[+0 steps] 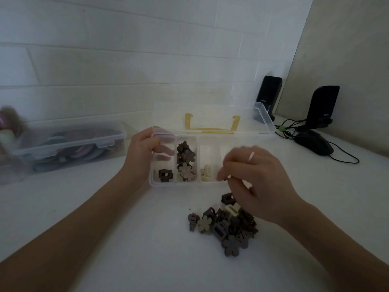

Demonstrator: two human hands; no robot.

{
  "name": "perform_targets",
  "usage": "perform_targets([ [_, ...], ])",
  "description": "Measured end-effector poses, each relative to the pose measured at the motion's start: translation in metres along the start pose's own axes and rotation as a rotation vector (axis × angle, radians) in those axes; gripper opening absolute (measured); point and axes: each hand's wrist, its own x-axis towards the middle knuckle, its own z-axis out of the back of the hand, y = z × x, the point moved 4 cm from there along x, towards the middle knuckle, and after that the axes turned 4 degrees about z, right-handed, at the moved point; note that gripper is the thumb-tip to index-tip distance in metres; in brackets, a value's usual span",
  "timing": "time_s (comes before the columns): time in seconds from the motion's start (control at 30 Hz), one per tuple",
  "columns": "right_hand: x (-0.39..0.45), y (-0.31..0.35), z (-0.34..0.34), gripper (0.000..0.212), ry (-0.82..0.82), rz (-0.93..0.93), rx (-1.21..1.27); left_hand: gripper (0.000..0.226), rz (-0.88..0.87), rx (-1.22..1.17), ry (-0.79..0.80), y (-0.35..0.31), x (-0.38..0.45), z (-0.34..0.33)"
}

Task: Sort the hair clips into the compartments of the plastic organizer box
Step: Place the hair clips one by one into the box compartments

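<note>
While the left hand (141, 152) grips the organizer box (156, 183) edge, the right hand's (257, 178) grasp stays unclear.

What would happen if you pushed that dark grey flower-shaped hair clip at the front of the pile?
The dark grey flower-shaped hair clip would probably slide rather than roll, since it lies flat on the smooth white table. It looks like small hard plastic, so likely light and stiff. It touches the pile of loose clips, so pushing might nudge neighbours.
</note>
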Motion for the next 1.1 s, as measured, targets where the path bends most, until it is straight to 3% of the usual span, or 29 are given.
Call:
perform_targets([
  [0.17,-0.004,0.008,-0.007,0.03,0.388,0.015,0.025,0.032,-0.001,0.002,-0.007,0.0,0.0,0.001],
  [0.47,-0.007,-0.006,0.007,0.025,0.704,-0.179,0.067,0.032,-0.002,0.022,0.006,0.0,0.0,0.0],
  [0.6,-0.008,-0.007,-0.002,0.027,0.699,-0.181,0.099,0.032,0.0,0.02,-0.001,0.0,0.0,0.001],
  [0.77,-0.007,-0.007,-0.008,0.007,0.702,-0.177,0.15,0.033,-0.006,0.029,0.009,0.0,0.0,0.001],
  [1.1,0.002,-0.01,-0.006,0.012,0.437,-0.264,0.337,0.032,0.001,0.007,-0.003,0.0,-0.001,0.0],
])
